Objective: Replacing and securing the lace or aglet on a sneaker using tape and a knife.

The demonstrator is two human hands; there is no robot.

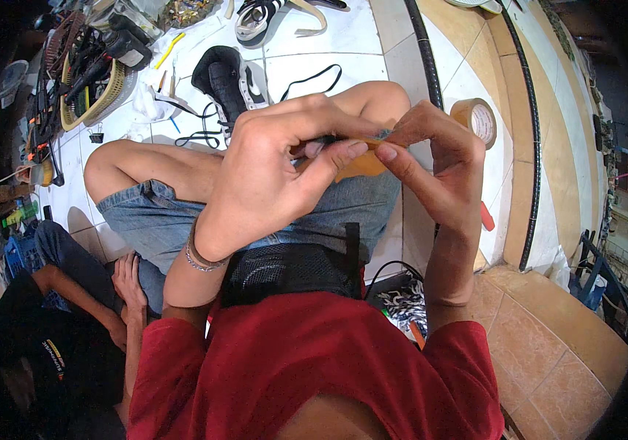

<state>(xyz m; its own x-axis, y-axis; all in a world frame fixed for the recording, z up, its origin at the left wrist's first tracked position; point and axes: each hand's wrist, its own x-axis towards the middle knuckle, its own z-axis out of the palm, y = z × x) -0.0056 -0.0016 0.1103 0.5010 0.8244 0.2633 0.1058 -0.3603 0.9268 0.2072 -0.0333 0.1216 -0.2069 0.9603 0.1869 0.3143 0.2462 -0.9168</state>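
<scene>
Above my lap, my left hand (270, 165) and my right hand (438, 161) meet fingertip to fingertip, each with thumb and forefinger pinched. Between them is a thin orange piece (361, 163) that hangs below the fingertips; its kind is unclear. A small blue-green bit (383, 134) shows at the pinch, and something dark lies partly hidden behind the left fingers. Beyond my hands, a black-and-white sneaker (226, 84) with loose black laces rests on the white tiles. A roll of brown tape (475, 121) stands to the right of my right hand.
A yellow basket (101, 110) of tools and bottles sits at far left. Another sneaker (255, 22) is at the far edge. A yellow pen-like tool (169, 50) lies between. Another person's hand (130, 279) rests at lower left. A tiled step (548, 330) rises at right.
</scene>
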